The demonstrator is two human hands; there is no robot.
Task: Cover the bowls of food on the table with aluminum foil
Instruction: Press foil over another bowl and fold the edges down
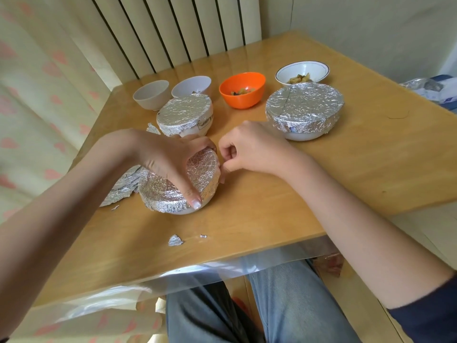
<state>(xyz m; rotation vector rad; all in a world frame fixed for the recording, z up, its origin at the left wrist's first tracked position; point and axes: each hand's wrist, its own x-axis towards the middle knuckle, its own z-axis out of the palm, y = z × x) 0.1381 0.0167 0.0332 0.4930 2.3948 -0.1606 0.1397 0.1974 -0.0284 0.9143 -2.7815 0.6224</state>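
A white bowl (195, 207) with crinkled foil (202, 169) over its top sits near the middle of the wooden table (346, 174). My left hand (168, 157) grips this bowl from above, thumb pressed on the near rim. My right hand (247, 147) has curled fingers and pinches the foil edge on the bowl's right side. Two more foil-covered bowls stand behind: a small one (184, 112) and a large one (304, 107). Uncovered are an orange bowl (242, 89) and a white blue-rimmed bowl (303, 71), both holding food, plus two plain white bowls (151, 94) (191, 85).
Loose foil sheets (123, 184) lie left of the gripped bowl. Small foil scraps (175, 240) lie near the table's front edge. A clear plastic sheet (222, 266) hangs over that edge. A radiator (173, 28) stands behind the table. More foil (420, 85) lies off the far right.
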